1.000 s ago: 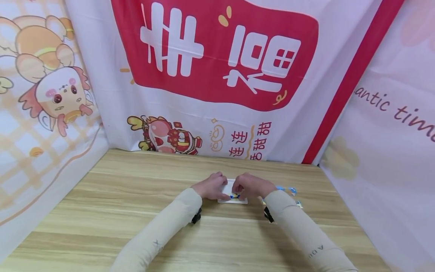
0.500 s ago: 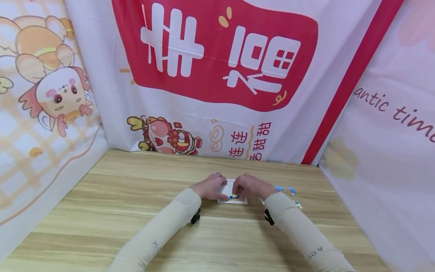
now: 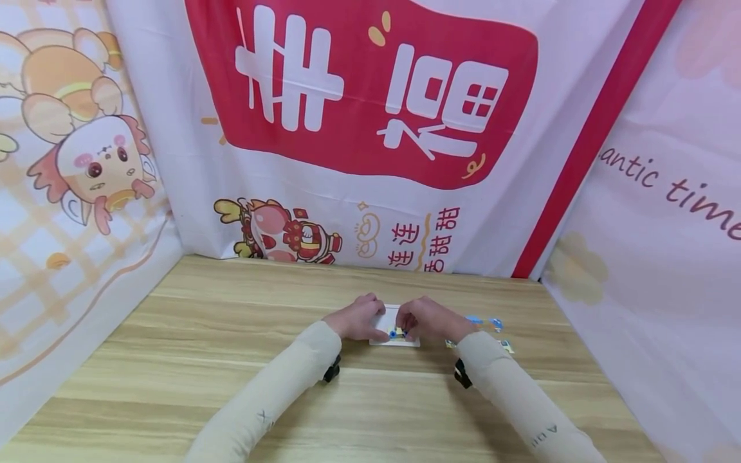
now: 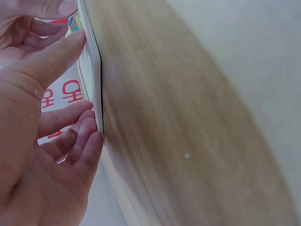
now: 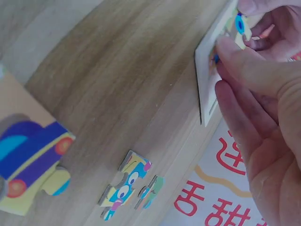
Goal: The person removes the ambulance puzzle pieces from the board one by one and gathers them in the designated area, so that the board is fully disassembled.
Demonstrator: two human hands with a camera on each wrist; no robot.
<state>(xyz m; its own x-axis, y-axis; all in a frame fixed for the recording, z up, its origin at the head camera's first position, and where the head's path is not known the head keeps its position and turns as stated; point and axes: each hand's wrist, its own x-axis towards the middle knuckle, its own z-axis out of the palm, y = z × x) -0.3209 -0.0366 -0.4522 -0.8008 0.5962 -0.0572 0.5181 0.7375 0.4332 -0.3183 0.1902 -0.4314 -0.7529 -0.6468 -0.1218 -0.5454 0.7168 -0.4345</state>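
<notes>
A white shallow puzzle tray [image 3: 379,343] lies flat on the table between both hands. My left hand [image 3: 360,319] holds its left side, fingers at the edge and thumb over the near part. Beside that thumb is a yellow and blue puzzle piece [image 5: 240,23] on the tray. My right hand [image 3: 433,319] has bent fingers and pinches a puzzle piece low against the tray; only a blue bit [image 5: 216,58] shows beside the thumb in the right wrist view. The fingers hide most of this piece.
Several loose puzzle pieces [image 3: 489,323] lie right of the tray, partly behind the right forearm. In the right wrist view, a piece with cartoon eyes [image 5: 124,188] and a large-looking near piece [image 5: 33,160] rest on the wooden table [image 3: 278,308]. Printed cloth hangs around the table.
Both hands stay almost in place at the tray. The right hand shifts slightly, and a little more of the yellow and blue piece shows between the thumbs.
</notes>
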